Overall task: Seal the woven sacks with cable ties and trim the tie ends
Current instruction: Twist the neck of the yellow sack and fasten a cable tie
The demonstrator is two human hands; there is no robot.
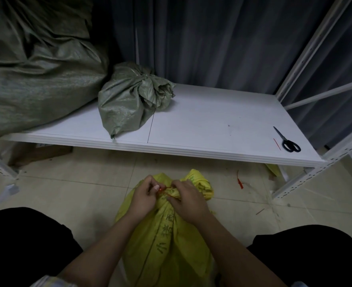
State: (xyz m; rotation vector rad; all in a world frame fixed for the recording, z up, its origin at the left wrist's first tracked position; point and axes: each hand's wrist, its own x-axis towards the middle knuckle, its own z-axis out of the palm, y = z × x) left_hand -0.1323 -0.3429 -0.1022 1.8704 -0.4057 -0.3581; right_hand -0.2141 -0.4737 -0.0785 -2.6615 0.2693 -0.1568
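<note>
A yellow woven sack (166,243) with dark printed characters stands on the floor between my knees. Its neck is bunched together, and a thin red cable tie (164,190) runs round it. My left hand (144,195) pinches the tie's end at the left of the neck. Fingers of my right hand (188,200) curl round the gathered neck and the tie from the right. Black-handled scissors (289,142) lie on the white shelf board (212,129) at the far right, beside a cut red tie piece (277,144).
A small green woven sack (131,100), tied shut, lies on the shelf board, with a large green sack (32,75) at its left. Red tie scraps (239,181) lie on the tiled floor. White metal rack posts (316,170) stand at the right.
</note>
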